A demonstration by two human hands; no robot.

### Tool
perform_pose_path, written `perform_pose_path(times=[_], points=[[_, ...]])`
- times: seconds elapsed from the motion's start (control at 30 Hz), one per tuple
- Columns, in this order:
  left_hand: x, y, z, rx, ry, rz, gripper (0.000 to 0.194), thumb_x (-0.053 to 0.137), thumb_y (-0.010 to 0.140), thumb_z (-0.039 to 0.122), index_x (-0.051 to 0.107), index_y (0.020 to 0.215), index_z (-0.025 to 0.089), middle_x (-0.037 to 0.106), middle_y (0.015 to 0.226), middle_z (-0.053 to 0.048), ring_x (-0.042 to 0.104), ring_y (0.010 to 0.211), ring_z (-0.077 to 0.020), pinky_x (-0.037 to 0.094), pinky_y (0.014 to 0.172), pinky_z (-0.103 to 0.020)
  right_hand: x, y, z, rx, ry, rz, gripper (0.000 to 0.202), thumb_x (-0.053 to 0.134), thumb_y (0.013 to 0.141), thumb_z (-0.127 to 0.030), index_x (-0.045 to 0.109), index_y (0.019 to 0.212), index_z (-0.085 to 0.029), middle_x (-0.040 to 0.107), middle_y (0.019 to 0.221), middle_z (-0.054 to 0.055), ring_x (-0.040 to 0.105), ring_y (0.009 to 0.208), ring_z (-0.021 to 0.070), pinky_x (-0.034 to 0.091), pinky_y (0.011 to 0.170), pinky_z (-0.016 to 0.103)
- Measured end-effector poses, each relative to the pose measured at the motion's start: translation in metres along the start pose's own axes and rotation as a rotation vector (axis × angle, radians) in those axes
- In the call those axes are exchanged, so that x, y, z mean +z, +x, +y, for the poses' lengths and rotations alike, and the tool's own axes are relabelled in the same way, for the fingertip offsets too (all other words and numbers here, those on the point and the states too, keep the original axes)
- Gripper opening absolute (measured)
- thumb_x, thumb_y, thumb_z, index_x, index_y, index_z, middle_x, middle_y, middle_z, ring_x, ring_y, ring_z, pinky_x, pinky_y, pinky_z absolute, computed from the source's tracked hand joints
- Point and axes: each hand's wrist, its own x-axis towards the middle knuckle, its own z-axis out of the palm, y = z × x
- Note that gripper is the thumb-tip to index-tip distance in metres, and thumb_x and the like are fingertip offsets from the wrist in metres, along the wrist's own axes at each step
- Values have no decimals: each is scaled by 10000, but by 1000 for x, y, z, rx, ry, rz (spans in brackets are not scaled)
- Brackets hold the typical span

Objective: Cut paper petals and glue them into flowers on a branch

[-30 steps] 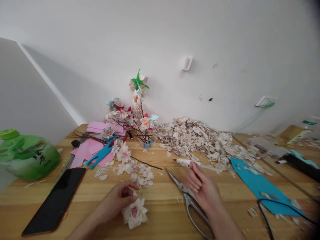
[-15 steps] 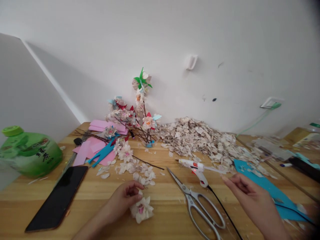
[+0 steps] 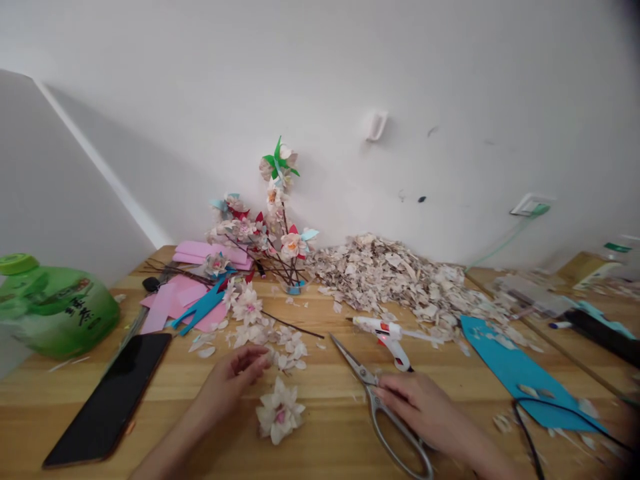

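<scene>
2 hands in view, both changed vs 0.5 s ago. LH (image 3: pixel 244 375) was fingering top of white flower w/ pink centre (image 3: pixel 281 411); now released, fingers loosely curled, nothing seen in it. Flower lies face up on table (image 3: pixel 320 437), approx same spot, btwn 4 & 5 o'clock of LH, just clear of fingertips; whole bloom now visible.

RH (image 3: pixel 417 403) was out past rear of glue gun (image 3: pixel 393 333), by the glue stick; now back over scissors (image 3: pixel 370 379), fingers on pivot/handle area, partly covering handles. Can't tell if it's actually gripping. Scissors tip points 11 o'clock.

Gun unchanged, on its side at 11 o'clock of RH, red light on. Loose petals (image 3: pixel 287 350) at 2 o'clock of LH, phone (image 3: pixel 110 400) at 9. Blue sheet (image 3: pixel 525 373) at 3 o'clock of RH.
</scene>
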Motion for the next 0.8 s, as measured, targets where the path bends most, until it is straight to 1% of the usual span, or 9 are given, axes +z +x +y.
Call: perform_pose_path(times=[0.1, 0.17, 0.23, 0.3, 0.33, 0.4, 0.53, 0.63, 0.8], points=[[-6, 4, 0, 26, -29, 95, 434, 699, 544, 511, 628, 813, 179, 691, 738, -33, 590, 698, -173, 455, 654, -298, 6, 15, -7, -2, -42, -6, 379, 336, 897, -320, 555, 615, -194, 632, 611, 22, 566, 577, 158, 318, 526, 233], [-11, 7, 0, 46, -52, 150, 458, 690, 549, 523, 611, 845, 182, 691, 760, -29, 591, 713, -166, 466, 674, -294, 10, 27, -14, -22, -51, 4, 293, 403, 872, -296, 579, 660, -198, 651, 653, 21, 579, 611, 162, 319, 531, 228], [-15, 9, 0, 66, -74, 194, 481, 685, 552, 531, 596, 875, 186, 688, 788, -25, 590, 718, -158, 474, 687, -288, 14, 42, -23, -55, -42, 12, 130, 477, 820, -218, 602, 792, -203, 671, 725, 17, 596, 662, 162, 334, 546, 217], [-16, 10, 0, 80, -92, 223, 498, 687, 547, 533, 586, 891, 187, 681, 803, -21, 587, 708, -150, 481, 684, -284, 19, 59, -32, -97, -36, 23, 206, 491, 789, -156, 594, 960, -208, 687, 797, 20, 612, 713, 158, 362, 585, 210], [-16, 10, 0, 85, -99, 232, 503, 690, 544, 532, 584, 894, 186, 677, 801, -19, 585, 702, -148, 484, 680, -282, 21, 69, -36, -99, -48, 30, 246, 492, 787, -165, 585, 1012, -208, 693, 810, 30, 618, 722, 165, 369, 593, 216], [-15, 10, 2, 91, -107, 241, 506, 695, 543, 524, 584, 897, 180, 673, 793, -19, 584, 700, -147, 488, 674, -278, 27, 87, -43, -106, -76, 36, 247, 485, 795, -202, 602, 1012, -211, 705, 833, 51, 627, 753, 191, 376, 615, 239], [-13, 8, 4, 105, -121, 249, 508, 701, 538, 513, 589, 895, 170, 672, 766, -21, 585, 698, -146, 491, 672, -274, 36, 112, -51, -130, -136, 19, 291, 497, 754, -193, 617, 1018, -215, 716, 887, 79, 639, 814, 235, 380, 657, 275], [-12, 8, 4, 111, -133, 251, 496, 705, 534, 506, 595, 883, 171, 672, 751, -16, 583, 682, -140, 490, 676, -272, 40, 121, -52, -122, -172, 1, 295, 495, 728, -169, 630, 988, -204, 717, 889, 92, 642, 807, 245, 374, 640, 279], [-11, 6, 3, 109, -146, 255, 482, 718, 509, 497, 606, 847, 172, 662, 713, -4, 578, 646, -135, 491, 653, -271, 42, 123, -50, -118, -181, -12, 252, 472, 733, -141, 636, 912, -205, 716, 844, 67, 640, 775, 213, 348, 604, 255]])
